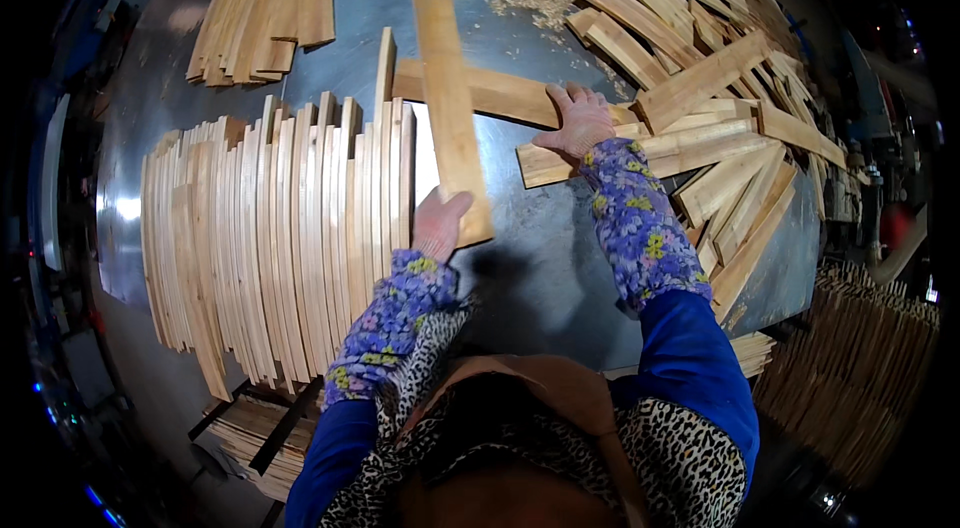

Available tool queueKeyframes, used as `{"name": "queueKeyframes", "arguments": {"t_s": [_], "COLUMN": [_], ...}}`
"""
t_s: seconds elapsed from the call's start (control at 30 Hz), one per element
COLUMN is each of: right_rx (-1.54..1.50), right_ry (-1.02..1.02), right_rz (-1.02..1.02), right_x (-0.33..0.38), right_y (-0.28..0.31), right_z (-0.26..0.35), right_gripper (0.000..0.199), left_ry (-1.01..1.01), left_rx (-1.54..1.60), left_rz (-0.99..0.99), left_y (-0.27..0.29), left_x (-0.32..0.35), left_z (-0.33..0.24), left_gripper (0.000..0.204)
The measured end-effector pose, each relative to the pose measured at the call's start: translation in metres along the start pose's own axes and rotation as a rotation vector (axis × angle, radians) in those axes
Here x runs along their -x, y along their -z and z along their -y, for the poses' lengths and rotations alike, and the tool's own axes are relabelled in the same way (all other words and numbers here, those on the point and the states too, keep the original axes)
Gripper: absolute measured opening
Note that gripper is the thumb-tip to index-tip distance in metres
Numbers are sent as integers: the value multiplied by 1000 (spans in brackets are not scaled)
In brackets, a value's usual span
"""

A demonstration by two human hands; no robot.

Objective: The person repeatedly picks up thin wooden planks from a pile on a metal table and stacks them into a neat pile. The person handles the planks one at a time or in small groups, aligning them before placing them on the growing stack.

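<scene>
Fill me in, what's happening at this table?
The person's left hand grips the near end of a wooden board. The right hand is spread over a second board lying crosswise. To the left, boards stand packed in a row; to the right is a jumbled pile, all on a metal table.

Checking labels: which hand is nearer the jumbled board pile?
Right. The right hand is at the edge of the board pile; the left hand holds a plank farther left.
</scene>
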State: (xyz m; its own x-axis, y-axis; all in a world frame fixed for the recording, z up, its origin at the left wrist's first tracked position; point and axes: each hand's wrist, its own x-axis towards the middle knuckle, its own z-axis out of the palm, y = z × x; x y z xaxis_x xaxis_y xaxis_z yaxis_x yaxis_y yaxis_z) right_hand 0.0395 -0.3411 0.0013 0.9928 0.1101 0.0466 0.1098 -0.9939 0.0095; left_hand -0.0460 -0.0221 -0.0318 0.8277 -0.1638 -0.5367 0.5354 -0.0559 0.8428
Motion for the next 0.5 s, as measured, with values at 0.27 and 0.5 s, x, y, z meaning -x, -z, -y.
{"name": "queueKeyframes", "arguments": {"t_s": [0.27,0.5], "right_rx": [-131,-186], "right_ry": [-168,-302], "right_rz": [418,330], "right_x": [161,165], "right_y": [11,-1], "right_z": [-35,25], "right_gripper": [104,101], "left_ry": [-14,-151], "left_rx": [-136,-170], "left_rz": [-177,-179], "left_y": [4,20], "left_x": [64,37], "left_z": [23,-79], "left_gripper": [46,51]}}
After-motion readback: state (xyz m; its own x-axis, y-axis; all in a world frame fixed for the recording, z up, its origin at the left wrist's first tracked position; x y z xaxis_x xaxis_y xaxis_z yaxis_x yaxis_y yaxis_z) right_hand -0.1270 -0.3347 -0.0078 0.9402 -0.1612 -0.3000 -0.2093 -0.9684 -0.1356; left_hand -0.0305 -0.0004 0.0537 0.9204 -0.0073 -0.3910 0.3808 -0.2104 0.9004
